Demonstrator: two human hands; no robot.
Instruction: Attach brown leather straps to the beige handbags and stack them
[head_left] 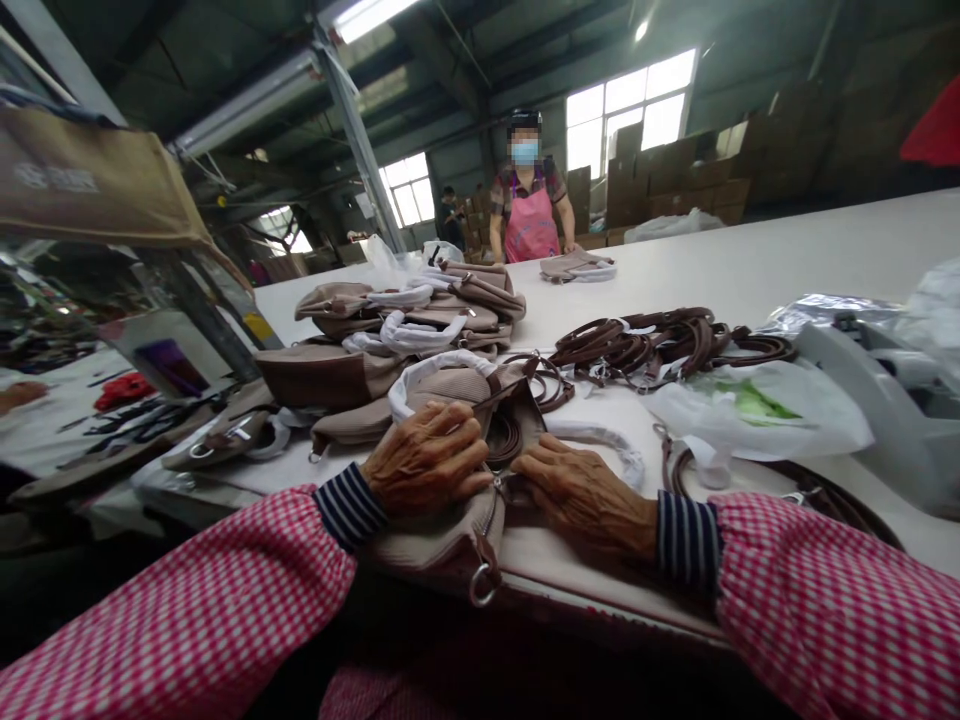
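Observation:
Right in front of me, at the table's near edge, lies a taupe handbag (442,545) with its zipped top open. A coiled brown strap (505,438) sits in the opening. My left hand (427,460) is closed on the bag's left side by the zipper. On the other side, my right hand (581,490) pinches the edge of the opening near the zipper, fingers curled. A white-wrapped handle (409,385) arches behind my left hand, and another wrapped handle (622,450) lies behind my right. A metal ring (484,585) hangs from the bag's near end.
Behind the bag, more handbags (420,310) are piled. Brown straps (637,345) lie in coils to the right, beside a plastic bag (765,410) and a grey tape dispenser (885,410). Across the white table (810,260), a person in a pink apron (532,225) stands by another handbag (576,265).

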